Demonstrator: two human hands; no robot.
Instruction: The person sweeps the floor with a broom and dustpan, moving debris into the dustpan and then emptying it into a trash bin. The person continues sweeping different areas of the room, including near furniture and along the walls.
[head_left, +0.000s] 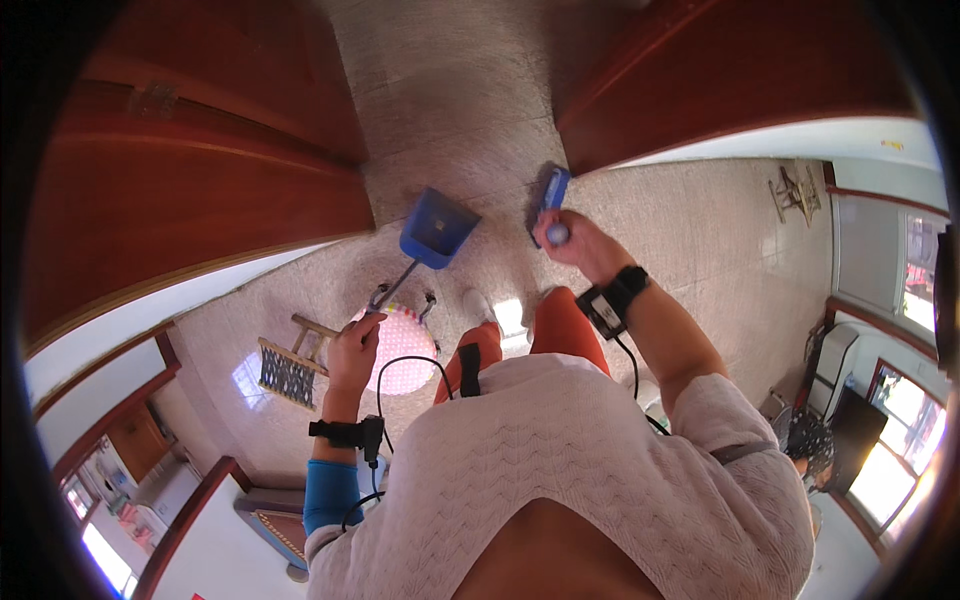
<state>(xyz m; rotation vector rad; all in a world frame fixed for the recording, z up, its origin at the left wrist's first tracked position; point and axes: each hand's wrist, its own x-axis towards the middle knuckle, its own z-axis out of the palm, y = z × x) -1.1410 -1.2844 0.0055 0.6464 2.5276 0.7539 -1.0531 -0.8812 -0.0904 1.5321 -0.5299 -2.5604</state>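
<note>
My left hand (358, 345) is closed around the long thin handle of a blue plastic dustpan (441, 225). The pan lies low over the tiled floor, in front of my feet and beside the edge of the left wooden door. My right hand (574, 238) grips the handle of a blue broom (555, 189), seen nearly end-on, with its rounded tip showing above the fist. The broom head is at the lower corner of the right wooden door. Its bristles are mostly hidden under the hand.
A round stool with a pink dotted cover (405, 352) stands beside my left leg, near a folding stool with a woven seat (286, 373). Reddish wooden doors (202, 187) flank the passage ahead. Another small stool (795, 196) stands far right. A person (810, 446) is at the right rear.
</note>
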